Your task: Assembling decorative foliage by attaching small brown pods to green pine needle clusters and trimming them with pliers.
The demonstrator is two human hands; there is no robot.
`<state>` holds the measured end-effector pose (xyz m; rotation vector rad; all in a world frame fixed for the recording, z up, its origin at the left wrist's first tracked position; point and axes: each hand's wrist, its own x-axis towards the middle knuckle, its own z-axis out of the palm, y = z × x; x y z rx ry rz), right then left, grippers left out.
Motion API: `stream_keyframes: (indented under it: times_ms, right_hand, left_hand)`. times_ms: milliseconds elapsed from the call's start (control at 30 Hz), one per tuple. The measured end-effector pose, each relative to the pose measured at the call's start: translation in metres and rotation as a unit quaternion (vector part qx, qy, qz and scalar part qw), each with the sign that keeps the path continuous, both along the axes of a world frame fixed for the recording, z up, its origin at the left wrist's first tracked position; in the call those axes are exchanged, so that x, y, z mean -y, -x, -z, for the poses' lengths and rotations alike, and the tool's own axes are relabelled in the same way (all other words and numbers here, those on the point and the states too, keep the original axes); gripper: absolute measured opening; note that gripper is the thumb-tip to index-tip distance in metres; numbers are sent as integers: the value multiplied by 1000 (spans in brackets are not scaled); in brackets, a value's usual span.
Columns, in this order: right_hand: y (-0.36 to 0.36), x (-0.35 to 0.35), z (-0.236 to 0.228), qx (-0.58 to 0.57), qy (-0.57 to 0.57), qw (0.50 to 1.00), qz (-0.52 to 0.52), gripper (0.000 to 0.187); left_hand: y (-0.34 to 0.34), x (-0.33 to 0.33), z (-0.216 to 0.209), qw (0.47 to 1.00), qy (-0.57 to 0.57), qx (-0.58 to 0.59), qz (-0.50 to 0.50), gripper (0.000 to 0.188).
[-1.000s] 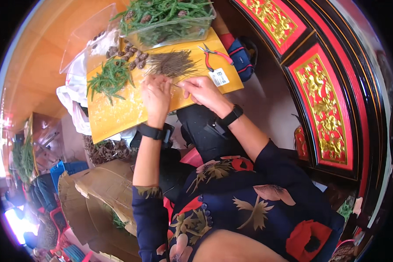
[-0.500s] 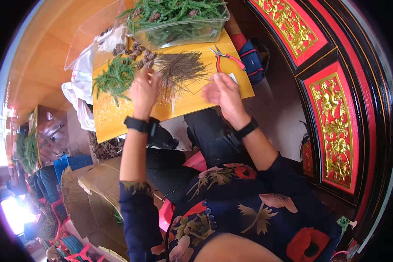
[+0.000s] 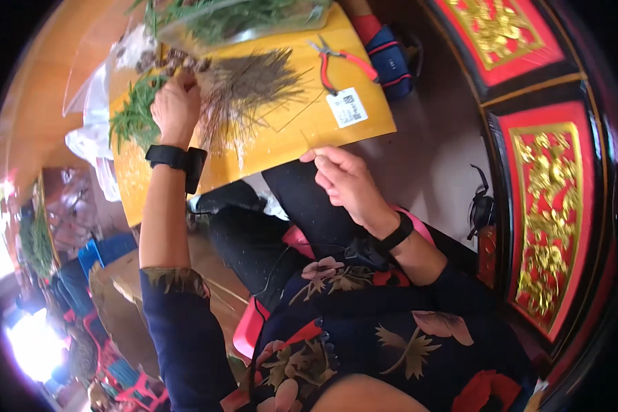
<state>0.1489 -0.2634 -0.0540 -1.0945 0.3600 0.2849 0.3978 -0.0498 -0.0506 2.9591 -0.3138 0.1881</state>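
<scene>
My left hand reaches to the pine cones at the back left of the yellow board, fingers bent closed on one of them; its tips are partly hidden. Beside it lie green artificial pine sprigs. To its right spreads a loose pile of thin brown wires. Near the board's front edge, my right hand pinches a thin wire between thumb and forefinger, its end pointing up and away.
Red-handled pliers and a white printed label lie on the yellow board. Behind stands a clear plastic tub of green sprigs. A blue bag hangs right of it. Cardboard lies lower left; carved red-and-gold panels stand at right.
My left hand has moved from the wires to the pine cones and closed there. My right hand has drawn back toward me, now pinching a wire. The view has shifted.
</scene>
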Motion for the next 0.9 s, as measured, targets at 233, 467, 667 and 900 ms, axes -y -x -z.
stream_keyframes:
  times_ms: [233, 467, 667, 900]
  right_hand:
    - [-34, 11, -16, 4, 0, 999, 39, 17]
    - [-71, -2, -31, 103, 47, 993, 14, 13]
    - [-80, -37, -51, 261, 264, 928, -36, 8]
    - [-60, -85, -63, 346, 420, 836, -70, 11]
  left_hand:
    - [60, 39, -29, 913, 397, -85, 34, 20]
    - [111, 37, -59, 718, 658, -215, -69, 20]
    - [149, 25, -55, 593, 773, -189, -122, 28]
    - [188, -22, -60, 508, 839, -149, -126, 34]
